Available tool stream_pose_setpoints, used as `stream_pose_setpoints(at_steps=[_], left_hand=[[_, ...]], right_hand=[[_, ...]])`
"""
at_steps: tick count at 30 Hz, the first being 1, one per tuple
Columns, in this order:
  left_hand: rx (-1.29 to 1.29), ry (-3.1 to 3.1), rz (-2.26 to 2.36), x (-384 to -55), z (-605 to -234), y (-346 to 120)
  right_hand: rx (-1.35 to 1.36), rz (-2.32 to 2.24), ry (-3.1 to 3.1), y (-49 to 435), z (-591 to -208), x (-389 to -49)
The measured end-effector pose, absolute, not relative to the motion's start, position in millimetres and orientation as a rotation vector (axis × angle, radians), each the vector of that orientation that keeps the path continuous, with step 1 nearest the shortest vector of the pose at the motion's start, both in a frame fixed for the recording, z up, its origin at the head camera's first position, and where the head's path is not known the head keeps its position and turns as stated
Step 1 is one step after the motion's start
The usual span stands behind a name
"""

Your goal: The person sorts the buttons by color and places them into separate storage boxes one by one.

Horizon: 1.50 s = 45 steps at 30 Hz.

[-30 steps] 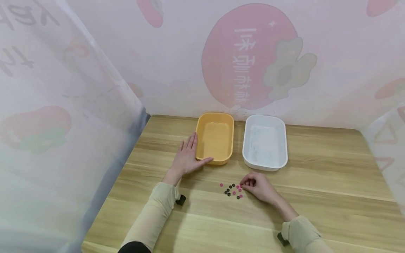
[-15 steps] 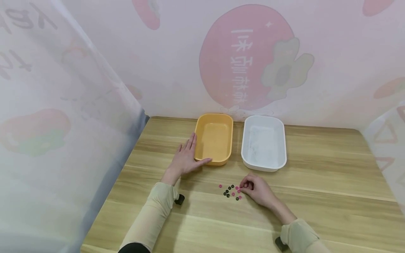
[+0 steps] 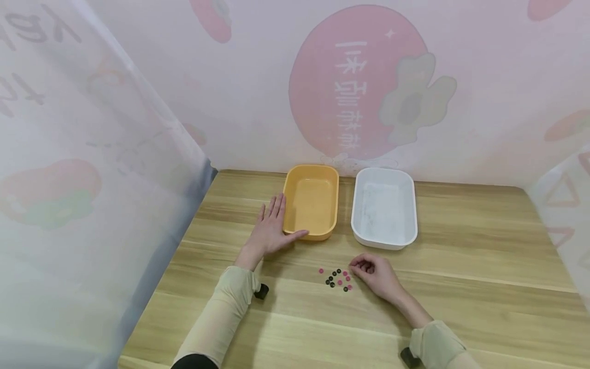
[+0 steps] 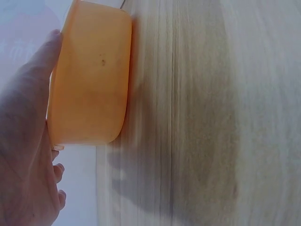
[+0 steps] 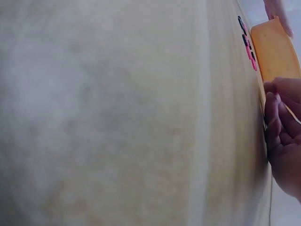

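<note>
My left hand (image 3: 269,234) rests against the yellow tray (image 3: 335,215), its straight fingers along the left side and the thumb across the near rim. In the left wrist view, the thumb (image 4: 51,44) lies along the tray's upper edge. My right hand (image 3: 377,274), thumb and forefinger together and the others curled, pinches a small pink button that the fingertips hide. It is just right of a loose group of small pink buttons (image 3: 339,282) and black buttons (image 3: 332,285). In the right wrist view, that hand (image 5: 284,132) is low beside the table surface.
A white tray (image 3: 416,215) stands right of the yellow one, near the table's (image 3: 484,246) back edge. Printed cloth (image 3: 239,102) hangs behind the table and at both sides. A dark block (image 3: 261,291) sits at the left cuff, another (image 3: 409,357) at the right cuff.
A pink button at the right fingertips has left the group and is out of sight between them. The right fingertips have drawn slightly away from the group. The left hand stays in place.
</note>
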<state>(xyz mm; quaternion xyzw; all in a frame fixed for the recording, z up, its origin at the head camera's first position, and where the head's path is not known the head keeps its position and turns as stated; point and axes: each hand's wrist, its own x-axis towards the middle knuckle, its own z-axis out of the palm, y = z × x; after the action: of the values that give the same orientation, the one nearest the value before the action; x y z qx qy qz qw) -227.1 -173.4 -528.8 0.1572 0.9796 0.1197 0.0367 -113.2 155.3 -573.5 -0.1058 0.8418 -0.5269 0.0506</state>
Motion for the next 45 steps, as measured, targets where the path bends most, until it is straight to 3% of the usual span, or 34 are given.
stream_pose_setpoints(at_steps=[15,27,45], left_hand=[[0.478,2.979,0.359,-226,-523,-173],[0.479,2.985,0.374,-227,-522,-173],[0.477,2.976,0.371,-226,-521,-172]], right_hand=[[-0.239,-1.729,2.447,155,-547,-108],[-0.543,-1.858,2.594,159,-488,-110],[-0.662,-1.872,2.621,163,-438,-106]])
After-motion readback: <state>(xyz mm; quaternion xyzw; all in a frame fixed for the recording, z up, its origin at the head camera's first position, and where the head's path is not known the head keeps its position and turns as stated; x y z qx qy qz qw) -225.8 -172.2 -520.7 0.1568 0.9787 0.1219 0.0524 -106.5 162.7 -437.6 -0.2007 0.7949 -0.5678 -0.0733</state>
